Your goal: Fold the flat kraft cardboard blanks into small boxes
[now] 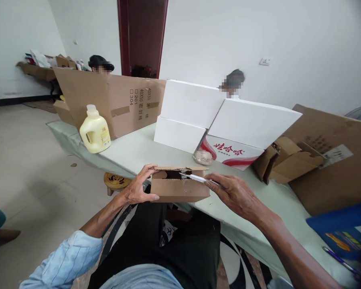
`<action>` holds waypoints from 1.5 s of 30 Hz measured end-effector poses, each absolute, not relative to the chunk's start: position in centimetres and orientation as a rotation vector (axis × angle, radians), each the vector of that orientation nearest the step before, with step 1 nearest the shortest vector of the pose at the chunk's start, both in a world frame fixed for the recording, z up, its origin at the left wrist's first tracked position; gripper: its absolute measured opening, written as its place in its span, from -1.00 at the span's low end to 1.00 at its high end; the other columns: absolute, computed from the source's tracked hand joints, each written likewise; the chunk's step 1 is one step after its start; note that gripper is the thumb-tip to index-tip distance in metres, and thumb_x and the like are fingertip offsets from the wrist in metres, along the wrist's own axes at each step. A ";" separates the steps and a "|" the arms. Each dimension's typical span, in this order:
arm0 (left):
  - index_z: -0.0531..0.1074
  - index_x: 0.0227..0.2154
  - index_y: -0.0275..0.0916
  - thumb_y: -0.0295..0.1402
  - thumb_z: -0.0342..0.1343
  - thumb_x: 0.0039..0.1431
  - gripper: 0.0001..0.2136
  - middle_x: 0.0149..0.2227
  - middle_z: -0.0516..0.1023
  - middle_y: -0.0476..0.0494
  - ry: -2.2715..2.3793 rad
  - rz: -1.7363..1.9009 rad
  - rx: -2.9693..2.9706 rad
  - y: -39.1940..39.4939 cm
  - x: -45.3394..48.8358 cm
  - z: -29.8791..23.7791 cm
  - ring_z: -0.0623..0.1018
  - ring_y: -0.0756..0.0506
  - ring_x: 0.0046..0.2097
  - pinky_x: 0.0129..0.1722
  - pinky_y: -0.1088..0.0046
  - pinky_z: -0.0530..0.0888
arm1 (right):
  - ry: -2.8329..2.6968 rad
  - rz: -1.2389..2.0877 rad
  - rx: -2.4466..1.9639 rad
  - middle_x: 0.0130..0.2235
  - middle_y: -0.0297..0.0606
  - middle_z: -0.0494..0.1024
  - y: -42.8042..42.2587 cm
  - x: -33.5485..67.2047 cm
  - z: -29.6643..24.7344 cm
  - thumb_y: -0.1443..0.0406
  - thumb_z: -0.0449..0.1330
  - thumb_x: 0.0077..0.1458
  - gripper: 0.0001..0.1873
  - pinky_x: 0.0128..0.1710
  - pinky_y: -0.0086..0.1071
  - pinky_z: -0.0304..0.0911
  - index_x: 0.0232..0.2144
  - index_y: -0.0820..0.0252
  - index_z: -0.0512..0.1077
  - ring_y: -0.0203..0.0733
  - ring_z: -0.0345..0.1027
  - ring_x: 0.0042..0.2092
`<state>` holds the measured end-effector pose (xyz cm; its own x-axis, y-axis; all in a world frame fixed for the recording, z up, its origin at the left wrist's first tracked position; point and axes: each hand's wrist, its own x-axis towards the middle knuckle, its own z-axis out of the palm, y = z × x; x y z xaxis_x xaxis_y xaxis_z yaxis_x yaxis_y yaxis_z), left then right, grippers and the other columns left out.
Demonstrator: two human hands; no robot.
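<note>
A small brown cardboard box (180, 189) sits open at the table's near edge, just above my lap. My left hand (140, 186) grips its left end, thumb on the front wall and fingers curled over the top flap. My right hand (233, 192) pinches a thin white strip-like object (195, 177) and holds it across the box's open top, its tip inside the opening. I cannot tell exactly what the white object is.
On the pale green table (132, 150) stand a yellow jug (94, 130), white boxes (189, 102), a red-printed carton (228, 152), a small bag (203, 157) and folded brown cartons (285, 158). Large cardboard sheets (108, 100) screen two people behind. A blue folder (345, 233) and pen (339, 261) lie right. A stool (117, 181) stands below.
</note>
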<state>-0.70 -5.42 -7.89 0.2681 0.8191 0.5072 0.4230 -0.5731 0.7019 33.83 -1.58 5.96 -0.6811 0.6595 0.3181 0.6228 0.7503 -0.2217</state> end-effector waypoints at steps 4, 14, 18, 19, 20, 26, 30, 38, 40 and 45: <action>0.33 0.30 -0.15 -0.13 0.44 0.07 -0.25 0.43 0.18 -0.41 1.113 1.255 2.131 -5.4 -0.8 -7.8 0.31 -0.40 0.42 0.36 -0.08 0.39 | -2.683 -0.015 -0.973 -0.24 -0.17 0.69 0.0 33.1 6.3 0.05 0.00 0.48 -0.59 -0.32 -0.30 0.22 -0.14 0.03 0.60 -0.07 0.53 -0.28; 0.33 0.31 -0.18 -0.06 0.44 0.09 -0.23 0.43 0.18 -0.43 1.123 1.232 2.159 -5.5 -1.6 -7.8 0.29 -0.42 0.44 0.40 -0.11 0.35 | -2.251 0.188 -1.265 -0.40 -0.26 0.54 2.3 42.5 -0.2 -0.17 0.03 0.37 -0.47 -0.36 -0.28 0.29 -0.26 0.08 0.50 -0.11 0.38 -0.39; 0.34 0.30 -0.18 -0.06 0.45 0.07 -0.23 0.42 0.21 -0.42 1.112 1.234 2.158 -5.6 -1.5 -7.6 0.34 -0.42 0.41 0.38 -0.11 0.38 | -2.025 0.127 -1.631 -0.33 -0.10 0.60 4.0 48.2 -9.6 -0.23 -0.05 0.26 -0.44 -0.21 -0.08 0.41 -0.37 0.02 0.43 0.09 0.48 -0.29; 0.34 0.31 -0.18 -0.06 0.45 0.07 -0.23 0.42 0.21 -0.42 1.113 1.233 2.159 -5.6 -1.4 -7.5 0.34 -0.43 0.41 0.38 -0.11 0.38 | -1.990 0.097 -1.721 -0.31 -0.07 0.61 4.4 49.0 -11.2 -0.23 -0.06 0.24 -0.45 -0.14 -0.02 0.43 -0.38 0.00 0.42 0.15 0.49 -0.24; 0.33 0.31 -0.18 -0.05 0.45 0.07 -0.22 0.42 0.21 -0.43 1.115 1.236 2.161 -5.6 -1.4 -7.5 0.34 -0.43 0.41 0.38 -0.11 0.38 | -1.975 0.076 -1.765 -0.28 -0.04 0.62 4.8 49.4 -12.3 -0.21 -0.05 0.22 -0.48 -0.07 0.03 0.42 -0.39 -0.01 0.42 0.19 0.50 -0.18; 0.32 0.32 -0.15 -0.03 0.45 0.06 -0.20 0.41 0.22 -0.41 1.145 1.211 2.194 -5.4 -1.2 -7.3 0.32 -0.42 0.42 0.37 -0.09 0.40 | -1.791 0.002 -1.358 -0.27 -0.02 0.57 3.1 42.7 -7.7 -0.08 0.02 0.31 -0.55 -0.19 -0.07 0.44 -0.31 0.06 0.50 0.11 0.47 -0.17; 0.31 0.32 -0.16 -0.05 0.44 0.10 -0.22 0.42 0.21 -0.44 1.162 1.157 2.237 -5.5 -1.1 -6.8 0.31 -0.44 0.42 0.35 -0.09 0.41 | -2.002 0.095 -0.969 -0.17 -0.14 0.62 -0.4 34.8 -0.6 0.08 0.09 0.43 -0.68 -0.12 -0.21 0.40 -0.22 0.05 0.57 -0.04 0.51 -0.16; 0.31 0.29 -0.17 -0.08 0.44 0.11 -0.25 0.42 0.24 -0.46 1.129 1.168 2.289 -5.4 -0.4 -6.1 0.35 -0.42 0.41 0.36 -0.09 0.40 | -2.585 0.112 -1.278 -0.33 -0.17 0.64 -0.4 28.0 3.8 0.13 0.06 0.44 -0.58 -0.35 -0.34 0.14 -0.41 0.11 0.53 -0.12 0.49 -0.29; 0.31 0.30 -0.17 -0.10 0.46 0.08 -0.23 0.41 0.24 -0.46 1.114 1.171 2.299 -5.3 -0.1 -6.0 0.35 -0.42 0.41 0.36 -0.09 0.40 | -2.608 0.225 -1.265 -0.42 -0.22 0.60 0.1 27.5 4.0 0.13 0.09 0.42 -0.56 -0.41 -0.35 0.05 -0.49 0.12 0.50 -0.19 0.42 -0.39; 0.30 0.32 -0.15 -0.08 0.48 0.05 -0.19 0.40 0.25 -0.42 1.118 1.190 2.286 -5.0 0.0 -5.9 0.33 -0.42 0.42 0.37 -0.09 0.41 | -2.324 0.633 -1.073 -0.42 -0.31 0.59 0.5 27.6 3.3 0.17 0.21 0.22 -0.76 -0.43 -0.38 0.13 -0.43 0.12 0.57 -0.20 0.38 -0.38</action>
<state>-0.04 -5.04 -5.93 0.3427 0.7684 0.5405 0.4919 -0.6370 0.5935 27.62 0.53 3.28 -0.5648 0.7885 0.2433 0.5564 0.5816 -0.5934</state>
